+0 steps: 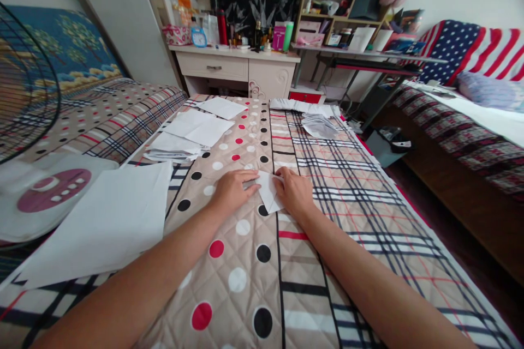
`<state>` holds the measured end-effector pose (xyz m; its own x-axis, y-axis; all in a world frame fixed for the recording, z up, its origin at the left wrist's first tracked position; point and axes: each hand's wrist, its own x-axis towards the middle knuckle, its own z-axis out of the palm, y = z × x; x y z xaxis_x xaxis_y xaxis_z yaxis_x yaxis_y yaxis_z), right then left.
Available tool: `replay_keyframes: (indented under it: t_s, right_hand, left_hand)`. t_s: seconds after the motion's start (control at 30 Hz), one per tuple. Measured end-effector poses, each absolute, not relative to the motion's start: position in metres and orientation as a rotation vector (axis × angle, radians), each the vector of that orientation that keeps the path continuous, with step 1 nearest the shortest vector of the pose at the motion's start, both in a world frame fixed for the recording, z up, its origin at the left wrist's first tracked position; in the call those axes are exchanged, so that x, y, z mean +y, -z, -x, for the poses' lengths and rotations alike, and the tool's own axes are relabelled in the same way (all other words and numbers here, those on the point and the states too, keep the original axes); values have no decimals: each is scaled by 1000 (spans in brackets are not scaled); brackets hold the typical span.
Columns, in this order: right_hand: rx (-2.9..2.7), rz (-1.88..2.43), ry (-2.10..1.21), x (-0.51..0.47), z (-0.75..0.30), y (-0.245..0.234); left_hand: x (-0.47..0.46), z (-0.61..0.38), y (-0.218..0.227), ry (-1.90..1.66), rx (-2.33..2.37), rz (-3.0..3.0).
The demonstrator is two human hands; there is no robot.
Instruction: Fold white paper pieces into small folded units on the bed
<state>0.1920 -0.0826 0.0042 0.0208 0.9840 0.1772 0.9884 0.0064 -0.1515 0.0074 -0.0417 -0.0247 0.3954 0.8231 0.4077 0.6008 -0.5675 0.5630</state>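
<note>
A small piece of folded white paper (268, 192) is between my two hands, just above or on the quilted bedspread (241, 240). My left hand (234, 192) has its thumb and fingers closed at the paper's left edge. At the right edge, the bent fingers of my right hand (295, 192) grip the paper and hide part of it. A pile of white paper sheets (196, 126) lies beyond my left hand. Farther off on the right are a stack of folded papers (319, 125) and a row of white folded pieces (301, 106).
Large white sheets (110, 218) lie by my left forearm, next to a fan base (53, 196) and its wire guard (57, 92). A cream dresser (229, 68) stands past the bed's far end. A grey bin (387, 147) is on the floor to the right.
</note>
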Motion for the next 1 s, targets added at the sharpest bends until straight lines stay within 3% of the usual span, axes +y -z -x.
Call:
replay_keyframes:
  t_s: [0.5,0.73,1.0]
  right_hand:
    - [-2176,1892,-73,-69,-199,-1]
    - [-2199,1718,-102,-3,-207,-10]
    - [-2100,1566,-252,18,-214,4]
  left_hand:
    - [-44,-9,16,-870,1291,-2335]
    - [30,-24,-6,-846,1327,-2275]
    - [65,-33,15,-747,1097,-2375]
